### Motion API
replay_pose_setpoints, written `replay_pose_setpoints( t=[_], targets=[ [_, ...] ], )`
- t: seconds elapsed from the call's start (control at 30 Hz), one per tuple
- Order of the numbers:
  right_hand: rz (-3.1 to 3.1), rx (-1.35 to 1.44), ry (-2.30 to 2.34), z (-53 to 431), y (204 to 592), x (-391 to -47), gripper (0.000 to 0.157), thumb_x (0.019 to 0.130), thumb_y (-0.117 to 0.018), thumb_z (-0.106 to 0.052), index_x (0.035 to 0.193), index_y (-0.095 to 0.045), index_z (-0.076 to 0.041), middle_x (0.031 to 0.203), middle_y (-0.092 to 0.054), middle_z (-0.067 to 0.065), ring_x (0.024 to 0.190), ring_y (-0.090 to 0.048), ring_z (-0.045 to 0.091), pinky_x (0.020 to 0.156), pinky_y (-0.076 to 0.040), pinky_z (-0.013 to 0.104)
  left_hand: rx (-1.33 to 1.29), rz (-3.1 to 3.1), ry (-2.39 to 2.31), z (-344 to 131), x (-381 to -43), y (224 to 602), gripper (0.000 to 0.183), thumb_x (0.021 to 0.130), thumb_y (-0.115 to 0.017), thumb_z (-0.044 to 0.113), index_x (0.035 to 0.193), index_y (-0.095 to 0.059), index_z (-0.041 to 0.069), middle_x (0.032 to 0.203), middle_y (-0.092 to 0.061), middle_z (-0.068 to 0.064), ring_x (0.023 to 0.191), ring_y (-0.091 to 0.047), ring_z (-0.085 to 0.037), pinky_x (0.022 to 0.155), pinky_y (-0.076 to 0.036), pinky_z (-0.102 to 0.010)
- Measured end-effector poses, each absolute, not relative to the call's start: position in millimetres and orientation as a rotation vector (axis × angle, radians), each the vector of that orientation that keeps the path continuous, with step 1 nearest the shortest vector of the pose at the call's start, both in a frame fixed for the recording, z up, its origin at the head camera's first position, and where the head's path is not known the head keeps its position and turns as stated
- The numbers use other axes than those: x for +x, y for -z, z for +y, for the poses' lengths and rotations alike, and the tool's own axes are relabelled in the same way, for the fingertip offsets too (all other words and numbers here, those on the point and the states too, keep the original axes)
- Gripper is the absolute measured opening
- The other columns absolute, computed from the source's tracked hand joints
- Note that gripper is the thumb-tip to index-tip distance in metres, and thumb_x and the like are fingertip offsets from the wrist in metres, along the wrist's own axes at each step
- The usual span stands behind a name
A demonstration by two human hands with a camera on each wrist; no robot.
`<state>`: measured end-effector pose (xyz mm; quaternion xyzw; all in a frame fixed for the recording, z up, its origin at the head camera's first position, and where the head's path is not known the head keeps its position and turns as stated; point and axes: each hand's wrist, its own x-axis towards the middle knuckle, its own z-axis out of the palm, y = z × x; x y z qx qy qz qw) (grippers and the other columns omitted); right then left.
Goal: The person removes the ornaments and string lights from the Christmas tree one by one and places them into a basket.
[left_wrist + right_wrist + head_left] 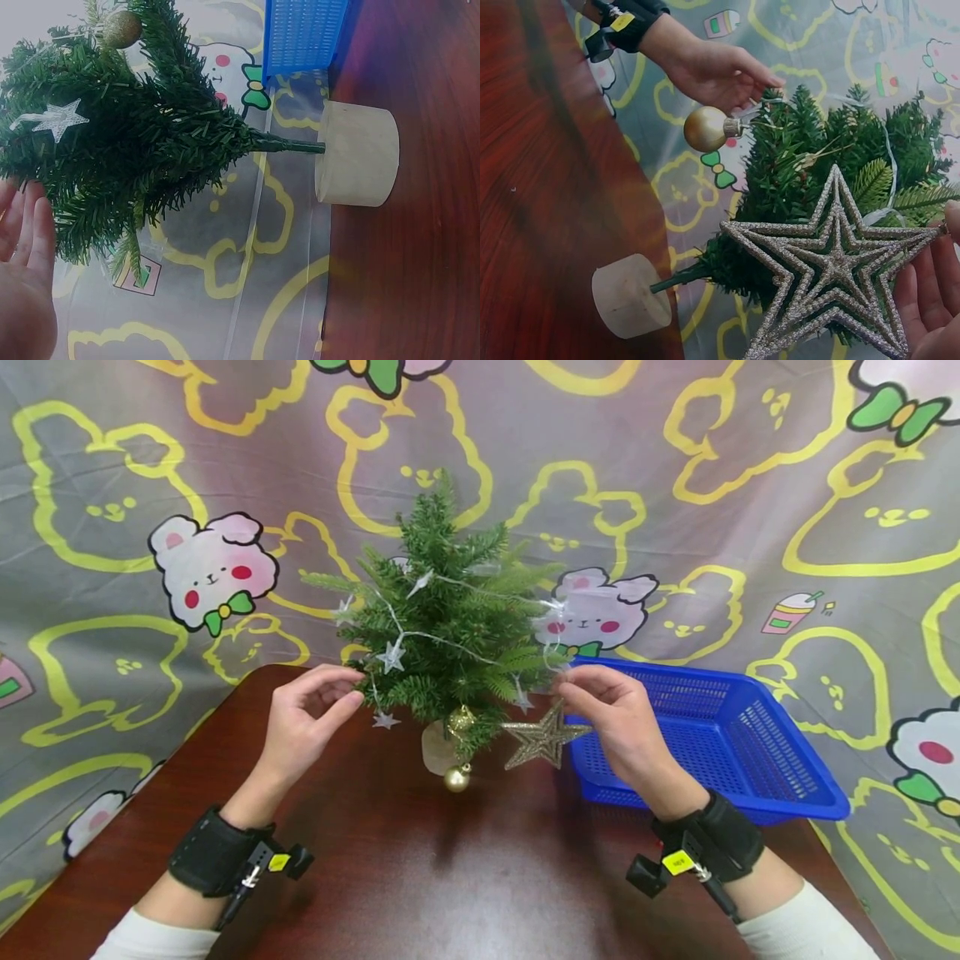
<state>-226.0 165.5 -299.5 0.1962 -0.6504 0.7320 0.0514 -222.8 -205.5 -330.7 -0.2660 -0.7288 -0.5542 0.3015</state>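
Note:
A small green artificial Christmas tree (442, 618) stands upright on a pale round wooden base (358, 154). A thin string with clear star-shaped pieces (391, 657) winds round its branches. Two gold balls hang low at the front, a smooth one (456, 778) below a glittery one (461, 720). My left hand (311, 714) is at the tree's left side, fingertips at the branch tips and thumb apart from the fingers. On the other side my right hand (618, 718) pinches a point of a glittery gold star ornament (838, 266), which hangs beside the lower right branches.
A blue perforated plastic basket (825, 802) sits on the right of the dark reddish-brown table (480, 893), close to my right wrist. Behind the table hangs a grey curtain (510, 435) printed with yellow outlines and white cartoon animals.

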Motion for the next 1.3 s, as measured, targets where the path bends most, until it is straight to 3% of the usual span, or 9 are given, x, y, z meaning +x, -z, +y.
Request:
replay_pose_setpoints(
  t=[0.37, 0.77, 1.3],
  targets=[
    [-1.901, 0.603, -2.301, 165, 295, -226, 0.021, 0.095, -0.061, -0.002, 0.095, -0.075, -0.018, 0.091, -0.076, -0.006, 0.084, -0.07, 0.008, 0.076, -0.058, 0.025, -0.704, -1.933, 1.473, -206, -223, 330, 0.02, 0.089, -0.067, -0.001, 0.109, -0.07, -0.003, 0.09, -0.068, 0.006, 0.074, -0.062, -0.005, 0.06, -0.047, -0.016],
    [-1.855, 0.576, -2.386, 166, 289, -224, 0.019, 0.098, -0.06, -0.01, 0.094, -0.076, -0.019, 0.089, -0.076, -0.006, 0.083, -0.069, 0.006, 0.07, -0.054, 0.021, -0.704, -1.954, 1.457, -206, -223, 330, 0.021, 0.088, -0.067, -0.003, 0.109, -0.071, -0.001, 0.089, -0.067, 0.008, 0.074, -0.061, -0.005, 0.058, -0.046, -0.017],
    [-1.669, 0.56, -2.439, 165, 282, -222, 0.026, 0.095, -0.06, 0.0, 0.089, -0.078, -0.017, 0.088, -0.075, -0.005, 0.079, -0.069, 0.007, 0.067, -0.054, 0.022, -0.702, -1.958, 1.45, -207, -223, 331, 0.022, 0.088, -0.067, -0.004, 0.109, -0.071, -0.001, 0.09, -0.067, 0.009, 0.073, -0.061, -0.005, 0.057, -0.045, -0.018]
  ],
)
